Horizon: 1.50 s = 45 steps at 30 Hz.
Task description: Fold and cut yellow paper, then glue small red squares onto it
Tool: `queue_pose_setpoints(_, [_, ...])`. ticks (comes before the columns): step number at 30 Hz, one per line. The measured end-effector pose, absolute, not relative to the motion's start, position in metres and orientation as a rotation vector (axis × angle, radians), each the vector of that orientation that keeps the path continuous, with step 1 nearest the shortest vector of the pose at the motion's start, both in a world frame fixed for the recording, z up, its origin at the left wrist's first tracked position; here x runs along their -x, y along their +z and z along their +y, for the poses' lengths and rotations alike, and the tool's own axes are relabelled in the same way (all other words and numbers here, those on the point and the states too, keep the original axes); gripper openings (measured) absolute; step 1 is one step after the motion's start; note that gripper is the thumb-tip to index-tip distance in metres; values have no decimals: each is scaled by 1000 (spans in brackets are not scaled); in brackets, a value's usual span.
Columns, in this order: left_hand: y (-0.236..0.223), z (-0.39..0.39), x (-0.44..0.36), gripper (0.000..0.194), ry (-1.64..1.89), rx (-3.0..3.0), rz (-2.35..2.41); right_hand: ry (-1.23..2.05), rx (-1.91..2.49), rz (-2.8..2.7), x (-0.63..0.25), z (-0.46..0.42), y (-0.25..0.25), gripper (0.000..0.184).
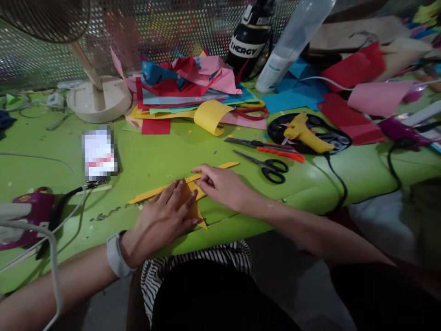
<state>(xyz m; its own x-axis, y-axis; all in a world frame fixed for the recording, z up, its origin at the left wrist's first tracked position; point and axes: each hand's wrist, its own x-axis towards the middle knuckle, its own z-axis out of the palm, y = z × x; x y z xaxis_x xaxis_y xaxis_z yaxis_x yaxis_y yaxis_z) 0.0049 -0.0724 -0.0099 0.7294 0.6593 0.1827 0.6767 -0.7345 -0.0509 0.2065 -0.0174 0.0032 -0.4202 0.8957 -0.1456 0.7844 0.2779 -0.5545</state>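
Note:
A piece of yellow folded paper lies on the green tabletop in front of me, with a long narrow folded band along its far edge and a pointed corner toward me. My left hand rests flat across its left part, fingers stretched out and pressing it down. On the right side, my right hand is closed at the paper, its index finger along the folded band and its thumb beside it; the other fingers are curled under. Much of the sheet is hidden beneath both hands.
Black-handled scissors, a cutter and a yellow glue gun lie to the right. A phone lies at left, near a fan base. Coloured paper is piled behind. A white cable crosses the left front.

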Motion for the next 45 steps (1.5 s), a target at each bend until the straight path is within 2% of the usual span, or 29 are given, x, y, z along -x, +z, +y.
queue_pose_setpoints(3, [-11, -72, -4, 52, -251, 2809, -1070, 801, 1511, -2344, -209, -19, 0, 29])
queue_pose_setpoints(6, [-12, -72, -5, 53, -268, 2796, -1059, 542, 1422, -2362, -216, -25, -1, 26])
queue_pose_setpoints(9, [-12, -72, -6, 54, -272, 2767, -1063, 242, 1213, -2441, -226, -38, -4, 32])
queue_pose_setpoints(13, [-11, -72, -7, 53, -245, 2771, -1051, 84, 903, -2614, -239, -55, -17, 47])
queue_pose_setpoints(16, [-12, -72, -5, 54, -224, 2784, -1048, 78, 843, -2678, -245, -61, -28, 62])
queue_pose_setpoints(25, [-7, -71, -7, 49, -363, 2777, -985, 110, 846, -2703, -246, -63, -36, 82])
queue_pose_setpoints(29, [-2, -71, -10, 46, -468, 2828, -867, 116, 839, -2708, -245, -63, -35, 84])
queue_pose_setpoints(45, [1, -68, -9, 41, -418, 2949, -786, 179, 856, -2764, -248, -61, -32, 89])
